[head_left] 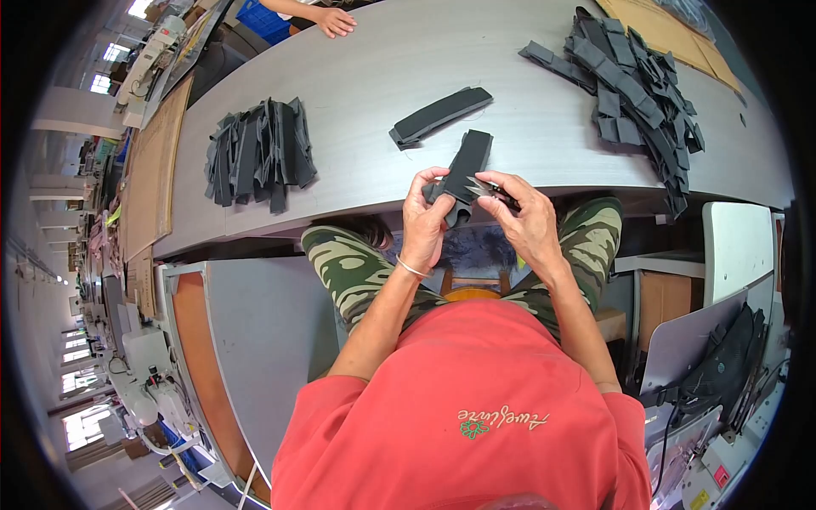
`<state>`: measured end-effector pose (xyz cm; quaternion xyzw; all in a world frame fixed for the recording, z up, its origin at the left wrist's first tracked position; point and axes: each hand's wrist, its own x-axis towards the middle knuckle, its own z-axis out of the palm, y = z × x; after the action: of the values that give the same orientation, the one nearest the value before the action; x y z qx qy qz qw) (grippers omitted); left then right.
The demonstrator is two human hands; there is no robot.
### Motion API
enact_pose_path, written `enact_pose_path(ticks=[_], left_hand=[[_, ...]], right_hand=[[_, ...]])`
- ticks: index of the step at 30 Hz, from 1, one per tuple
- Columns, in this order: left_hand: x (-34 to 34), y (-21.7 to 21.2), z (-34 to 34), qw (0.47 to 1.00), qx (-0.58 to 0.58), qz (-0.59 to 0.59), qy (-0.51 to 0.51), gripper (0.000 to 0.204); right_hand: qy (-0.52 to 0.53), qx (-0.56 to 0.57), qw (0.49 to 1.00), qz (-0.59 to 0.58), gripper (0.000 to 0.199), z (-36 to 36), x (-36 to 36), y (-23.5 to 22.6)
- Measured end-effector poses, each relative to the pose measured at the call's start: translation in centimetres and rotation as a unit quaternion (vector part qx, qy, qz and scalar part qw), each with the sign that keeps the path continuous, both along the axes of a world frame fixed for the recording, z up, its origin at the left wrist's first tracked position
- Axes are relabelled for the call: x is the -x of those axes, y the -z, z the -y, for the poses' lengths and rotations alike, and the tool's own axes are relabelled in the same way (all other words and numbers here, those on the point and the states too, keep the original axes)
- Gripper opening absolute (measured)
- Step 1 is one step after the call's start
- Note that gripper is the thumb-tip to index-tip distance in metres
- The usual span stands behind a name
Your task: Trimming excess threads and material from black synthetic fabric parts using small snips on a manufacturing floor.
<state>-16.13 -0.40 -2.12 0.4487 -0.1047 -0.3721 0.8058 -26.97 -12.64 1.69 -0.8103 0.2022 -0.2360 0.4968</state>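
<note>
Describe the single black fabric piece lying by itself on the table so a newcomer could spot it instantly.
On the long grey table, look between the left stack of black pieces and the right heap. The lone black fabric strip lies flat and slanted, just beyond the piece held in both hands; it alone lies unstacked and unheld.

Bright, even daylight w/ soft shadows; sharp centre, heavy fisheye bending + dark vignette at rim.

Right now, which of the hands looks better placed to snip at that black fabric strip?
The right hand, probably: it holds the small metal snips with the tips against the black fabric strip. The left hand grips the strip's lower end, steadying it.
</note>
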Motion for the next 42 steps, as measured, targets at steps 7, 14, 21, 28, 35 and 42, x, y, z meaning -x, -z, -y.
enact_pose_path(ticks=[7, 14, 21, 28, 35, 42], left_hand=[[0.2, -0.2, 0.4, 0.986, -0.078, 0.139, -0.044, 0.031], [0.6, -1.4, 0.4, 0.960, -0.139, 0.239, -0.039, 0.031], [0.8, -1.1, 0.5, 0.945, -0.155, 0.284, -0.046, 0.029], [-0.8, -0.2, -0.5, 0.996, -0.073, 0.033, 0.044, 0.023], [-0.8, -1.7, -0.7, 0.990, -0.011, -0.059, 0.128, 0.021], [-0.4, 0.6, 0.5, 0.989, -0.099, 0.015, 0.110, 0.021]], right_hand=[[0.006, 0.273, 0.961, 0.043, 0.028, 0.2, -0.2, -0.5], [0.015, 0.353, 0.935, 0.045, 0.020, -0.3, -0.5, -1.0], [0.018, 0.361, 0.932, 0.025, 0.019, -0.4, -0.3, -1.0], [-0.009, -0.011, 0.998, 0.066, 0.033, -0.1, 0.4, -0.8], [-0.068, -0.006, 0.998, 0.002, 0.029, -0.1, 1.2, 0.4], [-0.025, 0.131, 0.991, -0.016, 0.012, 0.3, 0.8, -0.6]])
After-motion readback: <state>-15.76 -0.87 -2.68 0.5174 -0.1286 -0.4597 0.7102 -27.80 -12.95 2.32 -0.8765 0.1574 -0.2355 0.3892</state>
